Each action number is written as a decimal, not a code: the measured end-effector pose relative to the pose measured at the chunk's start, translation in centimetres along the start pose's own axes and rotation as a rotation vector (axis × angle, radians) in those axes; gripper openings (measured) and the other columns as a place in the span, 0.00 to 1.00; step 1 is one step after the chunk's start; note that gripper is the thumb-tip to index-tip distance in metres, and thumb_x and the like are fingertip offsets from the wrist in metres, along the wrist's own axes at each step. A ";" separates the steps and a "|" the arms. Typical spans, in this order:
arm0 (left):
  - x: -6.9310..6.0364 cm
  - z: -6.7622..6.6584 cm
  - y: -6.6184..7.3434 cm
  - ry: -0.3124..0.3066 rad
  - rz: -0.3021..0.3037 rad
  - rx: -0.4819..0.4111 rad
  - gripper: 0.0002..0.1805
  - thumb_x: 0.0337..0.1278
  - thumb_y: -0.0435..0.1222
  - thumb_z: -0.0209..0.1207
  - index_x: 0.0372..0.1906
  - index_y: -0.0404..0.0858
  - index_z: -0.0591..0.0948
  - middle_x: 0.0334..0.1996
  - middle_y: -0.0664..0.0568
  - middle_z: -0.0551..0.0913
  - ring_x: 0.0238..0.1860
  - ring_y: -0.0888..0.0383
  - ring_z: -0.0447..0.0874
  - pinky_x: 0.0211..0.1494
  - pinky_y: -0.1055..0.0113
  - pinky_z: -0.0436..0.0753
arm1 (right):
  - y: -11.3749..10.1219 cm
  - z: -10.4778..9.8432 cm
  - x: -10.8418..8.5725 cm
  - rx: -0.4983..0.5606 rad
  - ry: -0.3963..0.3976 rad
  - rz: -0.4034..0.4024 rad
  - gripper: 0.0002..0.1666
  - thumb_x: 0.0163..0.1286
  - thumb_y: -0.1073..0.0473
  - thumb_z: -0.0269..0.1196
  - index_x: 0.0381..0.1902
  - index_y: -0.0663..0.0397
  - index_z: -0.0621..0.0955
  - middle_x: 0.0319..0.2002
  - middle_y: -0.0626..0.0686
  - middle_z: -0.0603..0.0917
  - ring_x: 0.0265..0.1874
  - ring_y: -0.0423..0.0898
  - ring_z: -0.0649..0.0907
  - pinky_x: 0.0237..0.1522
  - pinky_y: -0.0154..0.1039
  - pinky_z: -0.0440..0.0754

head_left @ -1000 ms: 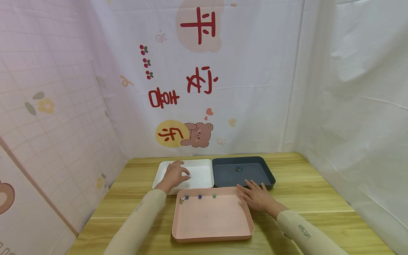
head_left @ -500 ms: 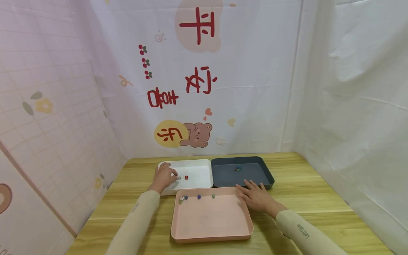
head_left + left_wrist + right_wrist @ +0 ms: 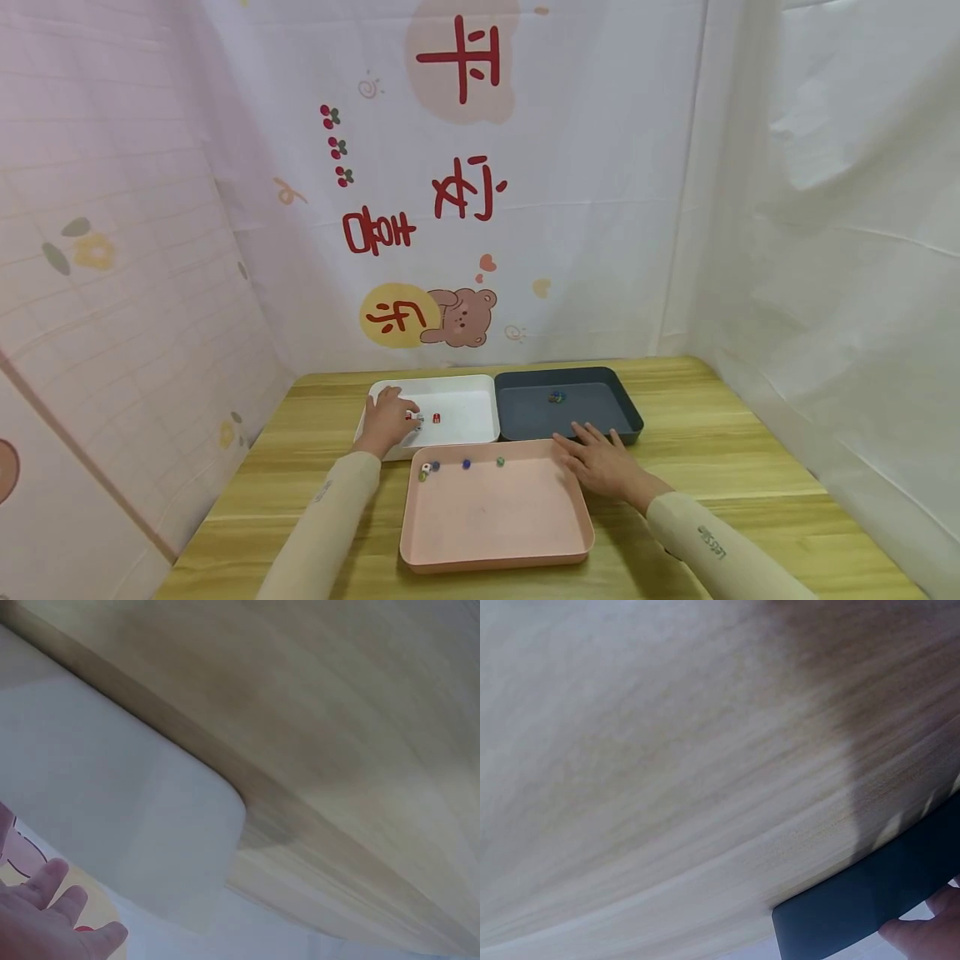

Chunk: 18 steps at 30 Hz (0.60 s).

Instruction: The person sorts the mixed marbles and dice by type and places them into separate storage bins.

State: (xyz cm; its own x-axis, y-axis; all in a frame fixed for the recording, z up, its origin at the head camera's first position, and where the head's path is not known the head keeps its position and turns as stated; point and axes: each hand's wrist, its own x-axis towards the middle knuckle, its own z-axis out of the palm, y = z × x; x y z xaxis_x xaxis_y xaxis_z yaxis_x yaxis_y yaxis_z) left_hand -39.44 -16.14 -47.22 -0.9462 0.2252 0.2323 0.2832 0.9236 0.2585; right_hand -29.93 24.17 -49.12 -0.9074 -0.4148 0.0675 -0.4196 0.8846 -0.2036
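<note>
In the head view my left hand [image 3: 386,422] is over the left part of the white tray [image 3: 472,382]. Small dice lie by its thumb and forefinger: a red die [image 3: 408,414] and a pale one [image 3: 420,422], too small to tell whether pinched. Another red die [image 3: 437,418] sits apart to the right. The left wrist view shows several fingers [image 3: 66,904] extended beside the tray's outer wall [image 3: 127,795]. My right hand [image 3: 600,462] spreads its fingers across the adjoining rims of the pink tray [image 3: 495,554] and the dark grey tray [image 3: 630,400].
Along the pink tray's far side lie a green marble [image 3: 501,461], a blue marble [image 3: 467,464] and a small cluster with a white die [image 3: 426,468]. Several marbles [image 3: 557,397] are bunched in the dark grey tray. All three trays stand on a wooden table [image 3: 720,450].
My left hand has drawn back leftward from the middle of the white tray, leaving a red die in view to its right. The right hand stays in place.
</note>
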 end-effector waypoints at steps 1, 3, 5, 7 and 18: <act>0.0 0.0 0.0 -0.001 -0.003 0.002 0.11 0.57 0.41 0.69 0.43 0.41 0.89 0.65 0.32 0.71 0.70 0.34 0.60 0.67 0.27 0.51 | -0.1 -0.1 0.0 0.000 0.000 -0.001 0.28 0.81 0.47 0.47 0.74 0.47 0.69 0.73 0.66 0.61 0.72 0.69 0.58 0.63 0.77 0.48; -0.1 0.0 -0.1 -0.002 -0.010 -0.002 0.13 0.57 0.41 0.69 0.46 0.41 0.88 0.66 0.32 0.70 0.70 0.34 0.59 0.68 0.28 0.51 | -0.2 -0.1 0.0 -0.004 0.000 -0.005 0.28 0.81 0.47 0.47 0.74 0.47 0.69 0.73 0.66 0.61 0.72 0.69 0.58 0.63 0.77 0.49; -0.1 -0.1 -0.2 0.008 -0.008 0.004 0.14 0.58 0.41 0.69 0.47 0.41 0.88 0.66 0.32 0.70 0.70 0.33 0.60 0.67 0.28 0.52 | -0.2 -0.2 0.0 -0.007 0.001 -0.009 0.28 0.81 0.48 0.47 0.74 0.47 0.69 0.73 0.66 0.62 0.72 0.69 0.59 0.63 0.77 0.49; -0.2 -0.2 -0.3 0.014 -0.008 0.001 0.15 0.58 0.41 0.69 0.48 0.40 0.87 0.66 0.31 0.70 0.70 0.33 0.60 0.67 0.28 0.53 | -0.2 -0.2 0.0 -0.007 0.000 -0.009 0.28 0.81 0.47 0.48 0.74 0.47 0.69 0.73 0.66 0.62 0.72 0.69 0.59 0.63 0.77 0.49; -0.9 -0.7 -1.1 -0.021 0.086 -0.074 0.19 0.62 0.41 0.64 0.53 0.35 0.84 0.65 0.28 0.70 0.70 0.32 0.60 0.69 0.32 0.57 | -0.3 -0.1 0.0 0.005 -0.003 0.008 0.28 0.81 0.46 0.48 0.73 0.47 0.69 0.73 0.66 0.61 0.72 0.69 0.58 0.63 0.77 0.48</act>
State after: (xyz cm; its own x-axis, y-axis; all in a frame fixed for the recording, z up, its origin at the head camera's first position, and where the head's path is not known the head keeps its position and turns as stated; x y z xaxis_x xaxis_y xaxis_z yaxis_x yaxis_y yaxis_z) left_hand -38.77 -17.59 -47.05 -0.9209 0.3095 0.2370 0.3733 0.8753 0.3074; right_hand -29.75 23.91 -48.93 -0.9107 -0.4082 0.0631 -0.4120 0.8868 -0.2093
